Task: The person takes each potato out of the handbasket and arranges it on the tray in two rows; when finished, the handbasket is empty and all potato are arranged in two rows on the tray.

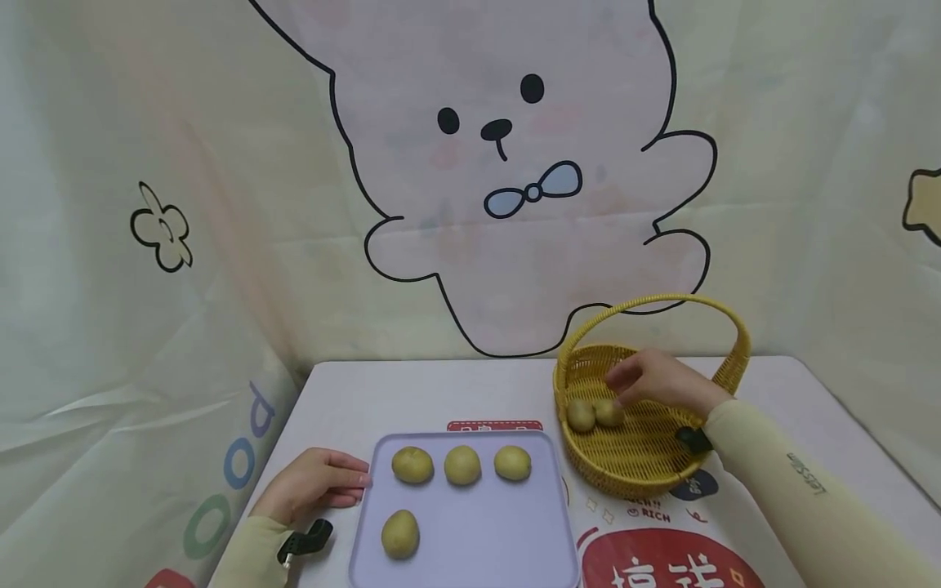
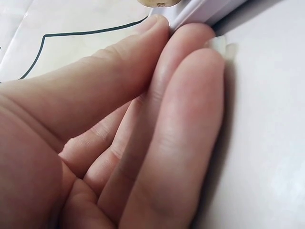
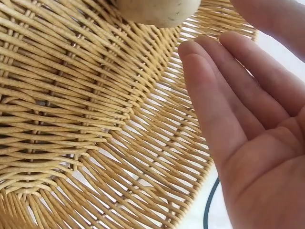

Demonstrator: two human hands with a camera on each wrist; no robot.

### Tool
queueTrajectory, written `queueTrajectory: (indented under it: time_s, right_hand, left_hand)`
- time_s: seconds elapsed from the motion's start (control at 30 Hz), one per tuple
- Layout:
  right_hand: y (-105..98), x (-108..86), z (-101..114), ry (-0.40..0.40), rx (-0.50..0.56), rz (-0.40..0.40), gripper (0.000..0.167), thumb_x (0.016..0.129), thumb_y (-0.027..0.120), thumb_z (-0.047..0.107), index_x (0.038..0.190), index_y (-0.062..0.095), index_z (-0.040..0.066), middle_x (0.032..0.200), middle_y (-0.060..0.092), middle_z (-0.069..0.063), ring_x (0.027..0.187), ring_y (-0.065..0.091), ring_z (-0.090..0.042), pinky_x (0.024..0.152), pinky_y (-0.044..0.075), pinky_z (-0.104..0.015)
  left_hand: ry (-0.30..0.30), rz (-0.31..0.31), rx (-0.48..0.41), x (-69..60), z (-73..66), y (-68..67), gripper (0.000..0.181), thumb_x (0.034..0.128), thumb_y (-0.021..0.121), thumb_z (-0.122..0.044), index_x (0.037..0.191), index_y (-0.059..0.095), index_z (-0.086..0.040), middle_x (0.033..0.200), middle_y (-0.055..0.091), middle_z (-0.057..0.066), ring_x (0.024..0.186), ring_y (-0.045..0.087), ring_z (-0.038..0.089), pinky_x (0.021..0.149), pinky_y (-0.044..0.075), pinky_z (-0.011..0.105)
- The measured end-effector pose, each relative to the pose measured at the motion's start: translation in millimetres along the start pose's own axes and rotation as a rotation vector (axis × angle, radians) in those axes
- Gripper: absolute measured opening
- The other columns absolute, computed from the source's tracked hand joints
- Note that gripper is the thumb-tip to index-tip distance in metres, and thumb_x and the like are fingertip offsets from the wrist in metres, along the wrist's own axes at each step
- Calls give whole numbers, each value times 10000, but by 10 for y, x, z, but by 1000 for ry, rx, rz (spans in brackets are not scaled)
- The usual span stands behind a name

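A lavender tray (image 1: 485,523) bears several yellow-brown potatoes, three across the back (image 1: 462,465) and one at front left (image 1: 400,535). My left hand (image 1: 312,483) lies at its left side, the fairly straight fingertips touching the rim; in the left wrist view the thumb and fingers (image 2: 190,90) meet at the tray's edge. Inside the yellow woven basket (image 1: 639,482) two potatoes (image 1: 581,416) sit side by side. Over them reaches my right hand (image 1: 665,382), empty, fingers extended. In the right wrist view its fingers (image 3: 228,95) stand apart from a potato (image 3: 159,10) against the wicker (image 3: 95,95).
The basket's tall handle (image 1: 654,300) arches above my right hand. A red printed patch (image 1: 662,555) marks the white tabletop in front of the basket. Behind the table hangs a pale curtain (image 1: 515,269) with a cartoon figure.
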State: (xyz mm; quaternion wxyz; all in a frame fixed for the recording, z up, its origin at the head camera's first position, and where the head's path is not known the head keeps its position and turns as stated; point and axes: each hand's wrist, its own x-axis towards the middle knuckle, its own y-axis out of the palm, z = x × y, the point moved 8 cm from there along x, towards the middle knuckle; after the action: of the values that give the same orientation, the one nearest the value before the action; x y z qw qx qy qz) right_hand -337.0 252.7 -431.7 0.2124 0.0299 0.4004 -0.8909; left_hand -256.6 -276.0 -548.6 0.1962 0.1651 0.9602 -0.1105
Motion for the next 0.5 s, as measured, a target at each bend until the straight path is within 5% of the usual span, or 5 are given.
queueTrajectory:
  time_s: [0.5]
  right_hand:
    - [71,69,-189,50,-68,67,487,857,894,205,1291,764,25,1195,806,-98,1108,743,-243,1081,574,-593]
  left_hand:
    - [-3,-4,-1,8,14,-2,389,954,827,-127,1241,722,113,971,829,74,839,790,116,768,686,284]
